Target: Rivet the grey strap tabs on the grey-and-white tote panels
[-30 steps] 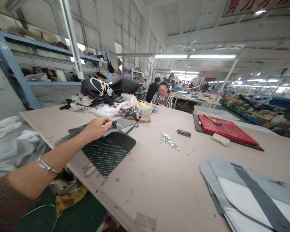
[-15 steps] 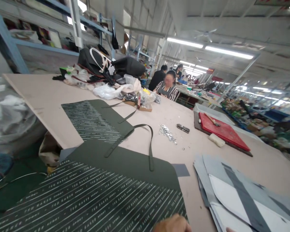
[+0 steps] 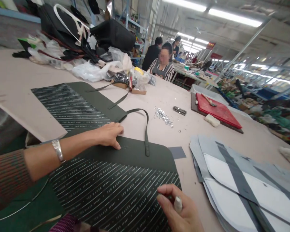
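Note:
A dark green striped bag panel (image 3: 116, 190) with a strap handle (image 3: 146, 129) lies on the table in front of me. My left hand (image 3: 110, 134) rests on the panel's plain upper band, fingers curled down onto it, a silver bracelet on the wrist. My right hand (image 3: 180, 209) is at the panel's lower right edge, closed round a small white cylindrical object (image 3: 178, 204). A second green striped panel (image 3: 72, 106) lies behind the first, partly under it.
A stack of grey and white cut pieces (image 3: 241, 183) lies at the right. Farther off are a red mat (image 3: 218, 111), a scatter of small metal parts (image 3: 163, 116), and a heap of bags and plastic (image 3: 87, 48). Seated people work beyond the table.
The view dropped toward the table. My left hand came down onto the near panel's upper band, and my right hand rose into view holding the small white object.

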A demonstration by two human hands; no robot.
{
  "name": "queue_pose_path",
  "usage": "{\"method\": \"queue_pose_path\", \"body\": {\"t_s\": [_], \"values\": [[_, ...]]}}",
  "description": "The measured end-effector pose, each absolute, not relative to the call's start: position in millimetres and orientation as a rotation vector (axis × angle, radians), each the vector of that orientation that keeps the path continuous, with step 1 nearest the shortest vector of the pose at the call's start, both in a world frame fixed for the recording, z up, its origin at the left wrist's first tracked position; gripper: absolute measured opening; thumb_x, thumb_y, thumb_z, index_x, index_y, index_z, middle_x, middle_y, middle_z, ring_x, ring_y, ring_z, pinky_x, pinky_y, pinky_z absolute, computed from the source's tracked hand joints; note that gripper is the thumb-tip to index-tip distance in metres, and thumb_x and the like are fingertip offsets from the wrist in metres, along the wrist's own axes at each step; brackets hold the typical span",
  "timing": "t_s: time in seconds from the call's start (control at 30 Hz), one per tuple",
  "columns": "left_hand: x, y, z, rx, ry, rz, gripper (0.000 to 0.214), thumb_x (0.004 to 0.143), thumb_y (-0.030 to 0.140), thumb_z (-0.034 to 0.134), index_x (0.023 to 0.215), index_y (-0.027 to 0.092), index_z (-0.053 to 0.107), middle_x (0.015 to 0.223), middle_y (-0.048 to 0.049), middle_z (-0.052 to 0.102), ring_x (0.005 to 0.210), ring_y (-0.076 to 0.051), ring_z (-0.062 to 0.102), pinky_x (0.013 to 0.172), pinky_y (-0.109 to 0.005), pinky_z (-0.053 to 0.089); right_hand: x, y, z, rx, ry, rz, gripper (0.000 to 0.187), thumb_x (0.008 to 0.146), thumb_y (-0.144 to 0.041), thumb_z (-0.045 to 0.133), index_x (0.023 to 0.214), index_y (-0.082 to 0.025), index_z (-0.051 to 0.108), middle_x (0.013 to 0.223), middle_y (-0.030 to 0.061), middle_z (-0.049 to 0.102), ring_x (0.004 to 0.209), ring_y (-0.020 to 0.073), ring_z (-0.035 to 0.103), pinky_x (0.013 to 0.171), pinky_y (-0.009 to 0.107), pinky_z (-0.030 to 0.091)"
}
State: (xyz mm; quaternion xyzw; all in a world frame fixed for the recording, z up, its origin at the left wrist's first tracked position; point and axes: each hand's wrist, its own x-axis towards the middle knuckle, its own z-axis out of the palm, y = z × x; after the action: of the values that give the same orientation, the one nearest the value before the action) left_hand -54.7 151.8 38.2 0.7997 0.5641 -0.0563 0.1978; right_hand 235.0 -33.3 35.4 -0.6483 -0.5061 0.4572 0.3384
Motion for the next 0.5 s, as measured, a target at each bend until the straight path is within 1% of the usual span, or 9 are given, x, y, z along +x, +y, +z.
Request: {"method": "queue_pose_path", "body": {"t_s": [0.07, 0.13, 0.27, 0.4, 0.5], "values": [[-53.6, 156.3, 34.8, 2.237, 1.546, -0.171, 0.052, 0.063, 0.04, 0.08, 0.107, 0.017, 0.063, 0.113, -0.0112, 0.063, 0.109, -0.032, 0.055, 0.087, -0.036, 0.044, 226.0, -28.5, 36.3, -1.666, -1.337, 1.204, 0.035, 0.074, -0.054, 0.07, 0.082, -0.019, 0.072, 0.067, 0.0009, 0.062, 0.059, 0.0148, 0.049, 0.057, 0.026, 0.039], [-51.4, 157.7, 34.0, 2.221, 1.528, -0.188, 0.052, 0.061, 0.04, 0.081, 0.104, 0.018, 0.063, 0.109, -0.0096, 0.066, 0.105, -0.031, 0.058, 0.083, -0.033, 0.044, 219.7, -24.1, 35.0, -1.656, -1.339, 1.236, 0.031, 0.075, -0.048, 0.07, 0.083, -0.019, 0.071, 0.071, 0.0015, 0.064, 0.064, 0.0156, 0.053, 0.06, 0.025, 0.041], [-42.7, 151.5, 34.2, 2.187, 1.513, -0.213, 0.062, 0.059, 0.04, 0.084, 0.112, 0.018, 0.061, 0.109, -0.0084, 0.068, 0.099, -0.028, 0.062, 0.077, -0.031, 0.044, 212.8, -16.4, 31.9, -1.68, -1.457, 1.342, 0.023, 0.08, -0.04, 0.067, 0.082, -0.018, 0.07, 0.069, -0.0003, 0.062, 0.063, 0.014, 0.05, 0.06, 0.025, 0.039], [-20.5, 133.8, 33.7, 2.157, 1.474, -0.217, 0.052, 0.063, 0.04, 0.082, 0.107, 0.018, 0.062, 0.106, -0.0074, 0.068, 0.099, -0.026, 0.061, 0.075, -0.029, 0.042, 206.7, -9.5, 34.5, -1.705, -1.573, 1.341, 0.02, 0.084, -0.035, 0.062, 0.084, -0.017, 0.071, 0.068, -0.0015, 0.061, 0.063, 0.0136, 0.05, 0.059, 0.024, 0.038], [-1.5, 126.1, 37.1, 2.09, 1.413, -0.257, 0.043, 0.064, 0.04, 0.08, 0.099, 0.019, 0.065, 0.095, -0.006, 0.069, 0.089, -0.025, 0.062, 0.066, -0.028, 0.04, 202.7, -4.8, 35.8, -1.731, -1.583, 1.306, 0.018, 0.085, -0.032, 0.062, 0.085, -0.017, 0.072, 0.069, -0.001, 0.065, 0.064, 0.0143, 0.053, 0.06, 0.025, 0.039]]}}
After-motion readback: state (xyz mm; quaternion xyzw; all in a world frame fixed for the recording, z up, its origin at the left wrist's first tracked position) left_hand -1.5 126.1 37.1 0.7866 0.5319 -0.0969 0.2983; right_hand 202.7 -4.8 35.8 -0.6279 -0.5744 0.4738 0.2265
